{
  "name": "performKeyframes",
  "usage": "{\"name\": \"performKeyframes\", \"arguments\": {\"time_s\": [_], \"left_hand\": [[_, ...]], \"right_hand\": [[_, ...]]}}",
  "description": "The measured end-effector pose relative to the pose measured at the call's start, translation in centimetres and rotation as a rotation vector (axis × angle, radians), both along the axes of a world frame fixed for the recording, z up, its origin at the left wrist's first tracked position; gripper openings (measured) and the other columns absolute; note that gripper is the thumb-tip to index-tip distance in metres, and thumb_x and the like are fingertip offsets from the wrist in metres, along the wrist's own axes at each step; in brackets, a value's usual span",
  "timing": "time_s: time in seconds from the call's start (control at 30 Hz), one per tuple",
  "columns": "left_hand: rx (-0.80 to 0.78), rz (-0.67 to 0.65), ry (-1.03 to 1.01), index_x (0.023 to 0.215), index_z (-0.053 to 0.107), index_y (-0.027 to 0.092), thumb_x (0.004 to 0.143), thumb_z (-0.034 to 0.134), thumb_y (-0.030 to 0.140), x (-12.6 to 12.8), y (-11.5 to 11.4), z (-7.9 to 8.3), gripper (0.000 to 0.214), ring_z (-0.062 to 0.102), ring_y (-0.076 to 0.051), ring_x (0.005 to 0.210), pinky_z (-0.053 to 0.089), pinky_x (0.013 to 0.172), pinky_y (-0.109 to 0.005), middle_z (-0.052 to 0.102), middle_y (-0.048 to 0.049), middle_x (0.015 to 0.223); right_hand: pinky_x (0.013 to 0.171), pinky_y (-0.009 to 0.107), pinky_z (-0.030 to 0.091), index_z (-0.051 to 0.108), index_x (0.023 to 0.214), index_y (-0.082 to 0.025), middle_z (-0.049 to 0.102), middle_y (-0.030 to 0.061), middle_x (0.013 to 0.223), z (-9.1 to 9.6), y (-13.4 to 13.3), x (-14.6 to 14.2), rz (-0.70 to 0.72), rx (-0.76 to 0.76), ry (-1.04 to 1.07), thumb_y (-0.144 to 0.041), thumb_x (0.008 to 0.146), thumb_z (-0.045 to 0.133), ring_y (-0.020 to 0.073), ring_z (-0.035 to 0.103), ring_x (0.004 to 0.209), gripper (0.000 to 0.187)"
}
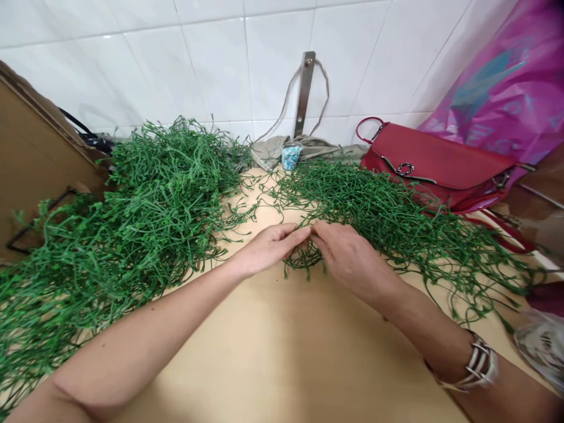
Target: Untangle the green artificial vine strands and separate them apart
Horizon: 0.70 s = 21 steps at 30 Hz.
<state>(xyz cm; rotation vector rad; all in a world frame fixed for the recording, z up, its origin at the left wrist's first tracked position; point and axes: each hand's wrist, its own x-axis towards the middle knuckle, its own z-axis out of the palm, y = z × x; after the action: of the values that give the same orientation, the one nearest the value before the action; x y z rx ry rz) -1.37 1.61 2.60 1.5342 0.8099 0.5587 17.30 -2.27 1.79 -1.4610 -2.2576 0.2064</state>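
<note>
My left hand and my right hand meet at the middle of the table, fingertips nearly touching. Both are closed in a pinch on thin green artificial stems, whose curled ends hang below the fingers. The exact spot they grip is partly covered by the fingers. To the left spreads a big heap of green artificial stems with small budded tips. Another pile of darker green stems lies behind and to the right of my right hand.
A blue-and-white patterned cup stands by the tiled wall near a metal bar and grey cloth. At right are a red handbag and a purple plastic bag. A cardboard box borders the left side.
</note>
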Motion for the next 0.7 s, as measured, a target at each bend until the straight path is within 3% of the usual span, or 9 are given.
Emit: {"name": "performKeyframes", "arguments": {"time_s": [0.2,0.37,0.57,0.7], "left_hand": [[0.119,-0.027,0.057,0.069,0.050,0.018,0.091,0.053,0.061,-0.1,0.5,-0.9,0.049,0.035,-0.008,0.053,0.026,0.050,-0.024,0.043,0.0050,0.060],[0.238,0.049,0.124,0.065,0.046,0.018,0.088,0.060,0.061,-0.3,0.8,-1.9,0.051,0.030,-0.008,0.057,0.020,0.052,-0.025,0.033,0.0053,0.061],[0.304,0.019,0.175,0.064,0.044,0.018,0.089,0.057,0.062,-0.5,0.9,-1.2,0.052,0.029,-0.009,0.058,0.019,0.053,-0.025,0.032,0.0054,0.061],[0.252,-0.052,0.139,0.064,0.042,0.019,0.088,0.058,0.061,-0.6,1.2,-1.1,0.051,0.028,-0.009,0.058,0.020,0.053,-0.025,0.029,0.0061,0.063]], "right_hand": [[0.069,0.035,0.041,0.045,0.078,-0.024,0.058,0.0067,0.082,-0.3,-0.5,-1.1,0.013,-0.145,0.190,-0.022,0.097,0.036,0.0211,0.050,0.075,0.021],[0.069,0.031,0.044,0.055,0.078,-0.022,0.056,0.0004,0.073,0.2,-0.5,-1.0,0.000,-0.440,0.475,-0.034,0.095,0.047,0.0182,0.053,0.076,0.023],[0.074,0.031,0.044,0.062,0.081,-0.020,0.058,-0.0002,0.076,0.7,-0.6,-0.7,-0.010,-0.630,0.703,-0.054,0.087,0.059,0.0180,0.054,0.080,0.034],[0.072,0.031,0.042,0.060,0.081,-0.020,0.057,-0.0007,0.077,0.8,-0.6,-0.4,-0.061,-0.671,0.812,-0.055,0.083,0.061,0.0161,0.051,0.076,0.035]]}}
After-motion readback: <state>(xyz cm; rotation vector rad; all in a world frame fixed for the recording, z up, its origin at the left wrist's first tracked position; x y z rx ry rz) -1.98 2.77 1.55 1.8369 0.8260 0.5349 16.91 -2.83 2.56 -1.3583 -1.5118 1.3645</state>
